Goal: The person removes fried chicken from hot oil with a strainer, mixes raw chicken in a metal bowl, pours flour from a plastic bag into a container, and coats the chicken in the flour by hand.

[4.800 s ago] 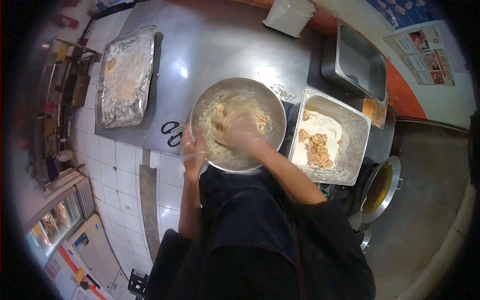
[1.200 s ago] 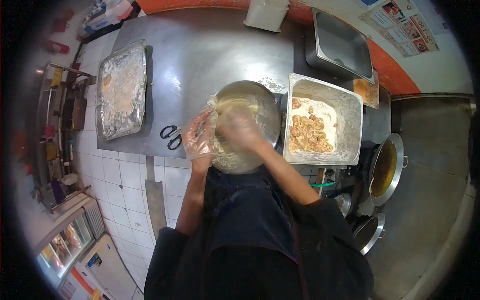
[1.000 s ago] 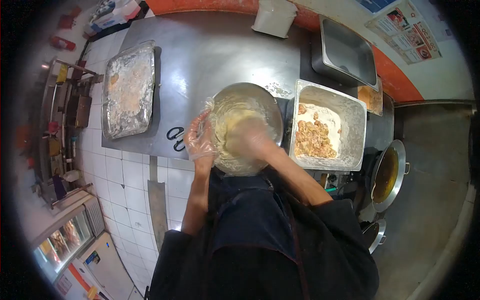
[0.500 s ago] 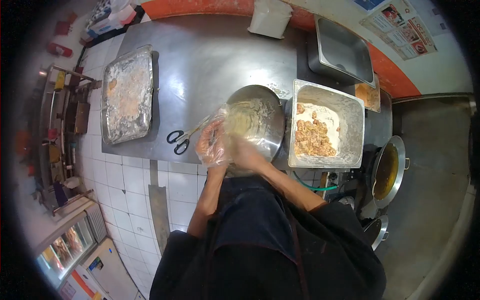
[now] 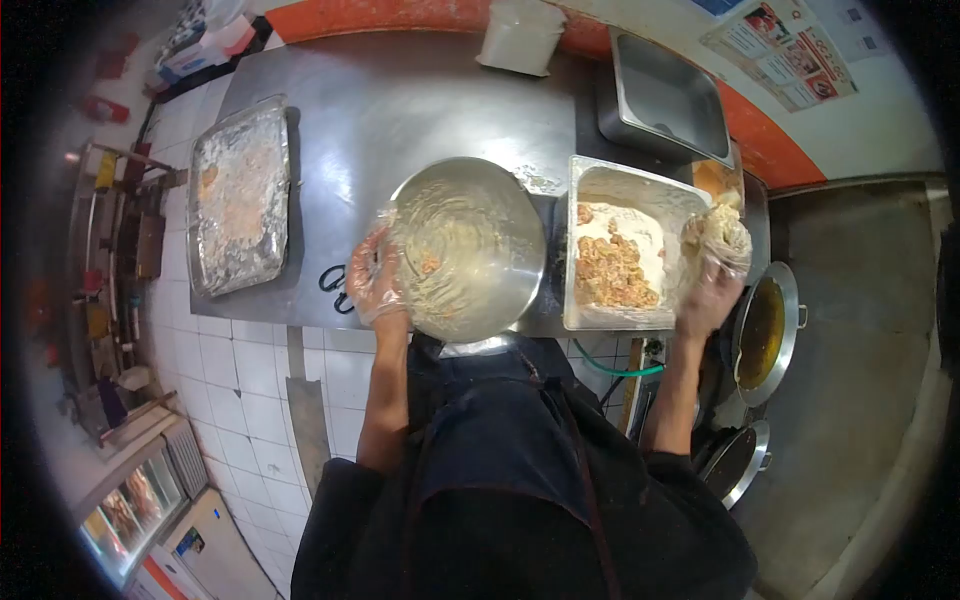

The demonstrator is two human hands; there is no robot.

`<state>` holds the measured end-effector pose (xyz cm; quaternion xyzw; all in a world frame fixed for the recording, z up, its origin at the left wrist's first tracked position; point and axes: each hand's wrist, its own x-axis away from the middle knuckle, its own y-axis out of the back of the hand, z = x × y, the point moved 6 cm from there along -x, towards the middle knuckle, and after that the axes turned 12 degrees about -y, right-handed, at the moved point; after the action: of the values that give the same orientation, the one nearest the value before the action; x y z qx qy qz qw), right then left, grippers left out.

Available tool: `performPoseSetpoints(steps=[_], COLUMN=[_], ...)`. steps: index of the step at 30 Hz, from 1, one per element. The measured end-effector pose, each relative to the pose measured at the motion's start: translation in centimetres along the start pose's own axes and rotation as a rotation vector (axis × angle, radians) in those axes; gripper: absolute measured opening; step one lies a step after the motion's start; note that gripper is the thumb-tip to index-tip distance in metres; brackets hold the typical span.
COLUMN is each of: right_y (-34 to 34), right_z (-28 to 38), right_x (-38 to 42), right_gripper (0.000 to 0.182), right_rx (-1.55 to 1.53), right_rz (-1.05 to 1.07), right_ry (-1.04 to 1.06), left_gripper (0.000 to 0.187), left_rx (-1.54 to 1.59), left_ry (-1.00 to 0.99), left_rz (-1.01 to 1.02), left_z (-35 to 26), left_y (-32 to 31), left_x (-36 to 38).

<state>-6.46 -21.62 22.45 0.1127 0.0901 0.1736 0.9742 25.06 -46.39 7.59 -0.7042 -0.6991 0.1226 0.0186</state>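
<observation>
A steel mixing bowl [image 5: 515,255] smeared with pale batter sits at the table's front edge. A small orange-brown scrap lies inside it. My left hand [image 5: 378,278], in a clear plastic glove, is closed on the bowl's left rim. My right hand [image 5: 714,275], its glove coated in batter, is over the right rim of a deep steel pan [image 5: 632,322]. Blur and batter hide how its fingers are bent. Battered meat pieces [image 5: 612,270] lie on white flour [image 5: 640,228] in that pan. Black-handled scissors [image 5: 335,285] rest beside my left hand, their blades partly hidden.
A foil-like tray [image 5: 240,195] dusted with flour stands at the table's left. Another deep steel pan [image 5: 670,95] and a white container [image 5: 522,38] are at the back. Right of the table are a wok of oil [image 5: 765,335] and a second wok [image 5: 735,465].
My right hand has moved right, out of the bowl to the pan's right rim. My left hand stays at the bowl's left rim. The bowl now sits more openly in view.
</observation>
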Motion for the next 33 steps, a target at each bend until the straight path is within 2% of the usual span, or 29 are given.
performPoseSetpoints(steps=[1,2,4,5,7,9,11,12,13,15,16,17,19,23,25,27,29,30,31,33], right_y=[1.1,1.8,1.6,2.9,3.7,4.2,4.5,5.2,5.5,6.4,7.6,8.2,9.0,9.1,9.9,9.9,10.6,11.4,11.5,11.3], right_z=[-1.1,-3.1,-9.1,-9.4,-9.3,-7.4,-7.6,-10.1,-10.3,-11.0,-10.6,-8.4,-5.0,-2.6,-2.5,-1.0,-1.1,-2.4,-1.7,-0.6], right_x=[-0.5,-1.4,-3.3,-3.9,-5.1,-4.4,-4.5,-4.9,-5.5,-5.8,-6.2,-6.2,-5.9,-5.8,-5.4,-6.0,-5.4,-5.8,-5.7,-5.6], right_gripper=[0.039,0.039,0.041,0.041,0.048,0.051,0.051,0.048,0.048,0.044,0.041,0.039,0.039,0.040,0.043,0.043,0.044,0.038,0.038,0.038], right_rx=[0.236,0.242,0.739,0.745,0.377,0.330,0.217,0.366,0.365,0.554,0.388,0.252,0.299,0.270,0.247,0.208,0.286,0.228,0.237,0.095], right_rz=[-0.137,-0.154,0.158,0.154,0.200,0.155,0.103,0.171,0.165,0.181,0.085,-0.020,-0.119,-0.058,-0.092,-0.052,-0.154,-0.052,-0.054,-0.167], right_ry=[-0.001,-0.003,-0.298,-0.293,-0.188,-0.261,-0.448,-0.444,-0.444,-0.471,-0.326,-0.294,-0.201,-0.216,-0.245,-0.243,-0.311,-0.323,-0.316,-0.292], left_gripper=[0.021,0.022,0.022,0.022,0.022,0.022,0.022,0.023,0.024,0.025,0.026,0.026,0.027,0.028,0.030,0.031,0.031,0.030,0.029,0.030], left_rx=[0.010,0.037,0.021,0.028,-0.064,-0.036,0.021,-0.016,-0.052,-0.020,0.019,0.022,0.028,0.120,-0.032,0.009,0.031,-0.019,-0.050,-0.033], left_ry=[0.005,0.027,0.046,0.048,-0.006,-0.011,-0.027,-0.036,-0.050,-0.003,0.035,0.026,0.014,0.073,0.007,0.039,0.062,0.049,0.029,0.005], left_rz=[0.014,0.008,-0.005,-0.007,0.040,0.047,0.039,0.036,0.030,0.019,-0.013,-0.028,-0.003,-0.021,0.017,0.017,0.021,0.030,0.020,0.032], left_z=[0.2,0.5,0.7,0.5,-0.2,0.3,1.1,1.3,1.0,0.7,0.7,0.9,1.1,0.7,1.3,1.3,1.0,0.8,1.0,2.3], left_y=[-0.1,-0.1,0.0,-0.2,-0.1,0.5,0.0,0.2,0.1,-0.2,-0.5,-0.8,-0.2,-1.4,-0.6,-0.8,-0.6,-0.5,-1.2,-1.3], left_x=[-0.2,-0.3,-0.4,-0.3,-0.7,-0.6,-0.9,-1.0,-1.1,-0.9,-0.9,-1.1,-1.0,-0.9,-1.3,-1.2,-1.7,-1.8,-1.8,-2.5])
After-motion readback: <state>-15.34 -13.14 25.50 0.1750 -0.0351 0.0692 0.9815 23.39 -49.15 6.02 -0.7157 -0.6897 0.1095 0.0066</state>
